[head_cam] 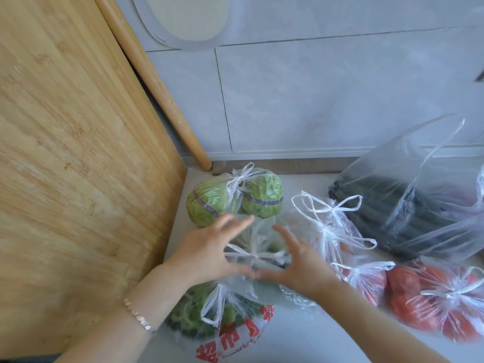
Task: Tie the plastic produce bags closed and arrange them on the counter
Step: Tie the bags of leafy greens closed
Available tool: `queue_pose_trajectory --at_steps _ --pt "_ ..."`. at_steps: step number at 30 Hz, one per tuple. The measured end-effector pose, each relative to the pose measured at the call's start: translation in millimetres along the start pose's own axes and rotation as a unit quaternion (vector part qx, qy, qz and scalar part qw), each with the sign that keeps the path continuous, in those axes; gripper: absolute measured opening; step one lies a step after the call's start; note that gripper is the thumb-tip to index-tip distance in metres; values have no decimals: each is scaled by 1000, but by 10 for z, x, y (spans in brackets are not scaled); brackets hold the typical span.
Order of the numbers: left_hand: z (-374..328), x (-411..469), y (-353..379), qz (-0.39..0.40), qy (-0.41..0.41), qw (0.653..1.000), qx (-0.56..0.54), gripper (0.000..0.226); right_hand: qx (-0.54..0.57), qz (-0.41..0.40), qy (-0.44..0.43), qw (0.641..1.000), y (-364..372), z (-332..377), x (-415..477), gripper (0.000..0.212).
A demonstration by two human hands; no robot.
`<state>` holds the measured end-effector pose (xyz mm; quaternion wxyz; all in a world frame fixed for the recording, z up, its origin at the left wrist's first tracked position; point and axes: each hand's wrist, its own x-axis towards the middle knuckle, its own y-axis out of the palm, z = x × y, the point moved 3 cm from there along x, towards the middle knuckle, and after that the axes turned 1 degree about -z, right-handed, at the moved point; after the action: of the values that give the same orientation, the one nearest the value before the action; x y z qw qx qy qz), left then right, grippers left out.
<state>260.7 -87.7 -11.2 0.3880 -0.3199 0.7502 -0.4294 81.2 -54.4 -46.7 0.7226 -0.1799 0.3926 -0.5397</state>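
My left hand and my right hand hover with fingers spread on either side of a tied clear bag of green produce in the middle of the counter; neither grips it. Behind it lies a knotted bag with two green cabbages. In front sits a bag with red print and bumpy green vegetables. To the right are tied bags: a clear one, one with tomatoes, another with tomatoes. A large bag of dark vegetables stands with its top open.
A big bamboo cutting board leans against the wall at the left, with a wooden rolling pin behind it. Grey tiled wall runs along the back. Pale counter shows at the front right.
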Motion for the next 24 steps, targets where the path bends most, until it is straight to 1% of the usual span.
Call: queue_pose_trajectory --at_steps 1,2,3,5,9,10,11,14,17,20,21,22,24 --pt "-18 31 61 43 23 994 102 101 -90 37 -4 995 126 -18 15 107" --pt "-7 80 151 72 33 984 161 107 -165 51 -4 985 238 -60 47 114" --pt "40 130 252 87 27 978 187 107 -214 48 5 976 327 -131 100 116" --pt "128 238 447 98 9 977 189 94 -246 33 29 968 432 -264 190 112" --pt "82 373 696 74 -27 980 181 44 -264 28 62 962 554 -422 260 86" --pt "56 397 710 62 -34 979 192 34 -271 29 69 960 574 -435 267 82" --pt "34 420 700 61 -39 975 208 29 -275 30 74 958 584 -440 280 81" --pt "52 483 624 91 -62 960 256 30 -290 32 72 954 595 -394 334 74" --pt "127 538 536 138 -99 935 312 34 -294 37 52 954 605 -257 422 65" --pt "194 576 379 192 -127 919 321 33 -249 54 37 966 546 -91 482 63" --pt "192 603 307 208 -127 920 306 31 -220 63 37 973 486 -49 477 66" --pt "163 647 214 217 -127 929 272 31 -193 66 33 978 390 -8 465 70" --pt "39 787 23 215 -114 957 160 33 -145 51 17 988 130 64 427 72"
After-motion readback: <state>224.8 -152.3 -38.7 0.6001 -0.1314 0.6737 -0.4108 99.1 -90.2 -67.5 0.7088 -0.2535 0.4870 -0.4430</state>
